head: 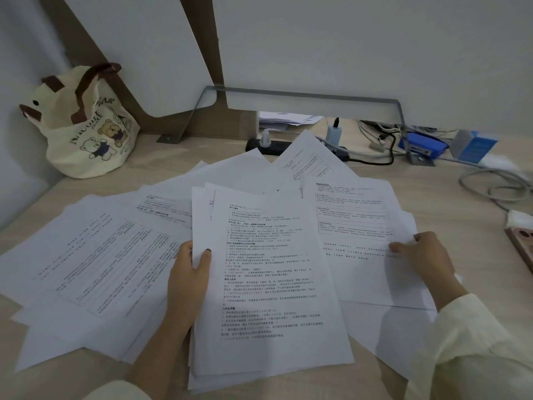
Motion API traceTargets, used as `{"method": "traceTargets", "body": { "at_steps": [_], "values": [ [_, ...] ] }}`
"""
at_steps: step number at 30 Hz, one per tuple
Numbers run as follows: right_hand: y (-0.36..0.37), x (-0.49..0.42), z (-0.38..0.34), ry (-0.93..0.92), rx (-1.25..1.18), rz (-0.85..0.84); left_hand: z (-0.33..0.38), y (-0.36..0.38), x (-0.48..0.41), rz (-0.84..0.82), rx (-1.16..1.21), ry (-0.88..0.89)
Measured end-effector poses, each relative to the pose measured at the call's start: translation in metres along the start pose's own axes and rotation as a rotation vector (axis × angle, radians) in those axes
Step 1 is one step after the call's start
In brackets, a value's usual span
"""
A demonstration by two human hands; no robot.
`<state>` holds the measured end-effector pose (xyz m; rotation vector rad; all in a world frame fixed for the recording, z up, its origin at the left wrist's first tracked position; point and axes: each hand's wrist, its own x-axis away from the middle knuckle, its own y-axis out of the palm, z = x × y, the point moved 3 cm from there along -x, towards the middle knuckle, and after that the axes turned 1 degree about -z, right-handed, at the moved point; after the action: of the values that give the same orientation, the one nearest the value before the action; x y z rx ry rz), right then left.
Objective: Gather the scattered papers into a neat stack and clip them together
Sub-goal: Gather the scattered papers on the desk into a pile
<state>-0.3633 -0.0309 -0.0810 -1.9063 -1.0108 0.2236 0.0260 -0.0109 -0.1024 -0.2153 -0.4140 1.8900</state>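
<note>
At 6 o'clock, nearest the person, a stack of printed sheets [268,284] lies lengthwise on the pale wooden desk [461,197], its pages not quite squared. The left hand [189,272] grasps this stack at its left edge, thumb on top of the page and fingers underneath. At 4 o'clock a cream sleeve [467,350] leads up to the right hand [427,258], which lies at 3 o'clock on the right edge of a single printed sheet [354,226]. Its fingers rest on top of the paper, and I cannot tell whether it pinches the sheet or only presses it.

More loose papers [101,269] fan out from 8 to 10 o'clock, overlapping one another and tucked partly under the stack, and others spread towards 12 and 1 o'clock. At the right edge, at 3 o'clock, a phone [522,246] pokes into view.

Farther back, at 10 o'clock, a cream tote bag [86,131] printed with bears stands against the wall. At 12 o'clock is a black power strip [271,147], and grey cables [490,183] and a blue box [421,145] lie at 2 o'clock.
</note>
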Motion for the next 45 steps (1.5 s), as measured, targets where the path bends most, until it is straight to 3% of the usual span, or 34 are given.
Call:
{"method": "traceTargets", "body": {
  "at_steps": [4, 15, 20, 25, 31, 34, 37, 40, 45],
  "values": [
    [-0.002, 0.004, -0.005, -0.023, 0.07, 0.041, 0.0, 0.0, 0.001, -0.013, 0.009, 0.004],
    [-0.008, -0.021, -0.005, 0.099, 0.075, -0.09, -0.002, -0.001, 0.001, -0.011, 0.01, 0.031],
    [-0.009, -0.002, -0.008, -0.159, -0.017, 0.063, -0.003, 0.0, 0.0, -0.01, 0.003, 0.035],
    [-0.04, 0.031, -0.035, -0.354, -0.135, 0.397, -0.001, 0.0, 0.0, -0.014, -0.027, 0.016],
    [-0.076, 0.077, -0.059, -0.487, -0.777, 0.556, 0.001, 0.0, 0.002, -0.04, -0.055, -0.021],
    [-0.081, 0.085, -0.062, -0.426, -1.002, 0.443, 0.004, -0.002, 0.004, -0.077, -0.031, -0.019],
    [-0.071, 0.082, -0.059, -0.323, -1.077, 0.136, 0.004, -0.005, 0.004, -0.131, 0.009, -0.051],
    [-0.045, 0.083, -0.055, -0.237, -0.927, -0.184, 0.005, -0.009, 0.005, -0.188, 0.037, -0.065],
    [0.01, 0.113, -0.048, -0.266, -0.536, -0.298, 0.007, -0.014, 0.013, -0.23, 0.246, -0.147]
  ]
}}
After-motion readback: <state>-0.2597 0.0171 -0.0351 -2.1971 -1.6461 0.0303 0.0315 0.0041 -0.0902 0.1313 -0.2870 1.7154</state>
